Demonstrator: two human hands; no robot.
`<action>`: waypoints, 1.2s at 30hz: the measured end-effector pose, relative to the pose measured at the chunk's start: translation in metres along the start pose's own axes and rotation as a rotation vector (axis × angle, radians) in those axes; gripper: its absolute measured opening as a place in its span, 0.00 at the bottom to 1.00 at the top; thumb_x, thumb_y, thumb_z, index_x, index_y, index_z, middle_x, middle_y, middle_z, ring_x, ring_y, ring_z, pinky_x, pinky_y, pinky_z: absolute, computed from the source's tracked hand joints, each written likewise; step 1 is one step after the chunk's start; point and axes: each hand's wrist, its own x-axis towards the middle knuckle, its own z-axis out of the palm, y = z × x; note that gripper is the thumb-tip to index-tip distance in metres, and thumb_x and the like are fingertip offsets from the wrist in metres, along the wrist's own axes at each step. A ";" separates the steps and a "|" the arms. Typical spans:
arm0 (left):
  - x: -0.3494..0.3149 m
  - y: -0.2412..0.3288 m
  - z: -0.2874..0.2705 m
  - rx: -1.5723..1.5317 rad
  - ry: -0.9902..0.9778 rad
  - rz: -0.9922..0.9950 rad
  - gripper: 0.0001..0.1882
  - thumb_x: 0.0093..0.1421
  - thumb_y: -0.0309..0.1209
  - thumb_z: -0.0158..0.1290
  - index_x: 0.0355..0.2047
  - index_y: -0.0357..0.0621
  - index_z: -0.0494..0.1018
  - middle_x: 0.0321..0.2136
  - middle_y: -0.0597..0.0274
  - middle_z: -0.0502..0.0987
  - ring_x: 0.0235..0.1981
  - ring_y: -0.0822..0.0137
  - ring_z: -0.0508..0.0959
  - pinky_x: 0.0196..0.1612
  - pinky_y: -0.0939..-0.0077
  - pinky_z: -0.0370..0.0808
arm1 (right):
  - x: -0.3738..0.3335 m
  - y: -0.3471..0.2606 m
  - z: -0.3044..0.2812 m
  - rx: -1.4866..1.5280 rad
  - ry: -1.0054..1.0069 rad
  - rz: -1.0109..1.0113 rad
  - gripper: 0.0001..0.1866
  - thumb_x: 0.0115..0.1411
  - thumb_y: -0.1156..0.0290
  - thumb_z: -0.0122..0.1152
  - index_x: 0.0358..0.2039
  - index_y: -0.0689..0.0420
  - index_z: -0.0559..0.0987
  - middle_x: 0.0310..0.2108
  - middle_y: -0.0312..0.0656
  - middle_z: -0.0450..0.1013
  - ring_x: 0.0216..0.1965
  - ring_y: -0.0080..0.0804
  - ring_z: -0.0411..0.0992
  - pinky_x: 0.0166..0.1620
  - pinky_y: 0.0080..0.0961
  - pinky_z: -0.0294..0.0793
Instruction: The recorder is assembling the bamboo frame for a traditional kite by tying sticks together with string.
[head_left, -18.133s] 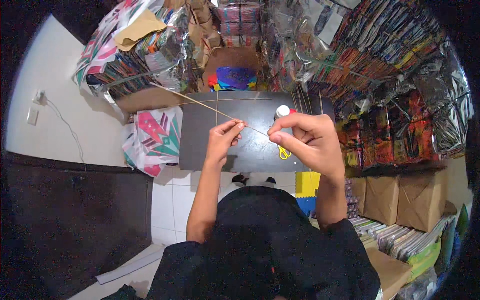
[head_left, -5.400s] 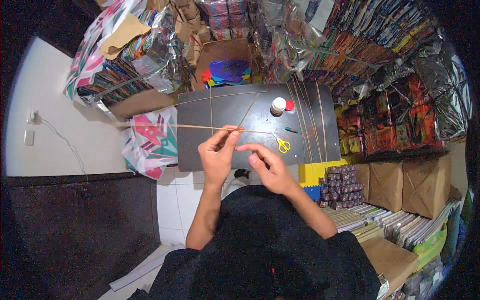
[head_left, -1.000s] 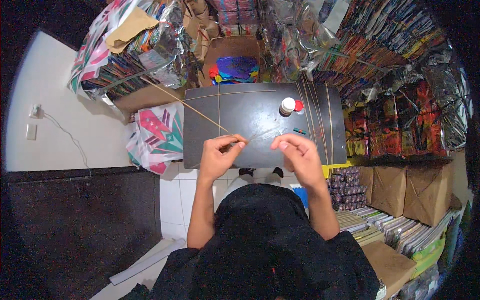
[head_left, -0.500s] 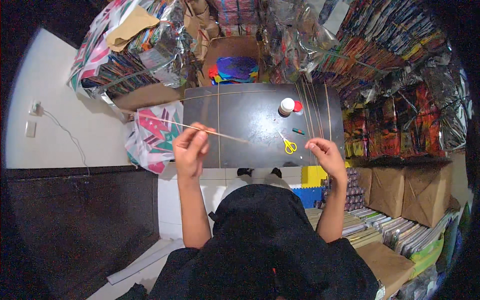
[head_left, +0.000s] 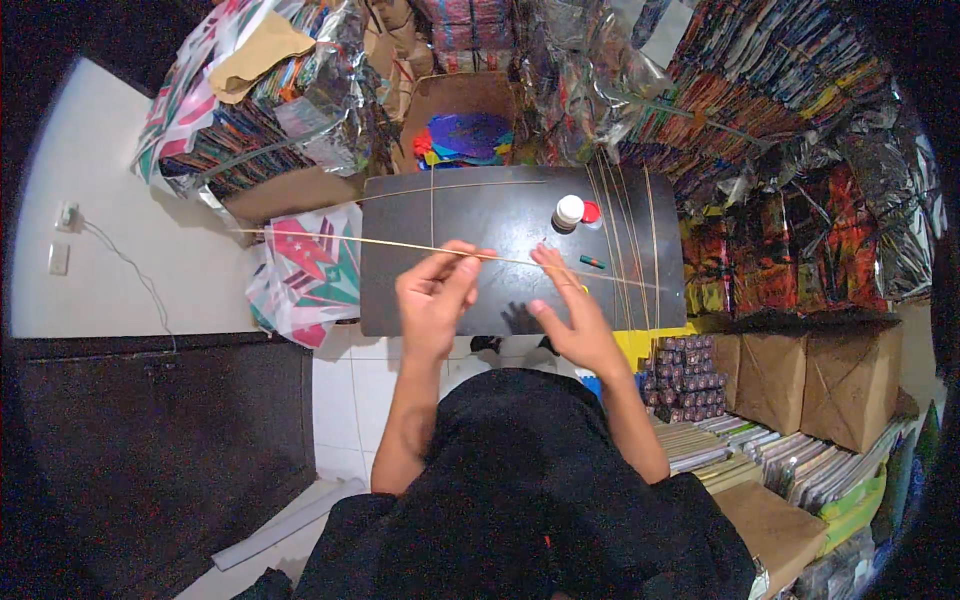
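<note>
My left hand (head_left: 432, 305) pinches a long thin stick (head_left: 360, 240) between thumb and fingers, holding it above the dark table (head_left: 395, 290). The stick runs nearly level, from the wall side at left across to the table's right part, where its end is blurred. Close to the stick's right half, my right hand (head_left: 580, 320) is spread, thumb apart from fingers; whether the fingertips touch the stick I cannot tell. Yellow scissors (head_left: 585, 289) are mostly hidden behind that hand. Beyond lie a white-capped bottle (head_left: 569, 210), a red lid (head_left: 591, 212) and a small green tube (head_left: 592, 262).
Several thin sticks (head_left: 651, 220) lie along the table's right side, with others at left and back. Patterned sheeting (head_left: 300, 270) hangs by the left edge. A cardboard box (head_left: 455, 100) with coloured sheets stands behind. Bundled stacks (head_left: 780, 110) and wrapped packages (head_left: 850, 385) line the right.
My left hand has moved right, carrying the stick along and levelling it. My right hand has come left toward the stick with its fingers spreading, and now covers most of the scissors.
</note>
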 end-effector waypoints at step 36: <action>-0.009 0.023 -0.028 0.464 -0.535 0.019 0.06 0.61 0.22 0.57 0.35 0.33 0.83 0.34 0.58 0.84 0.36 0.72 0.81 0.41 0.76 0.76 | 0.004 -0.044 -0.088 0.527 0.029 0.383 0.12 0.70 0.66 0.54 0.36 0.60 0.80 0.28 0.27 0.72 0.29 0.11 0.64 0.32 0.14 0.62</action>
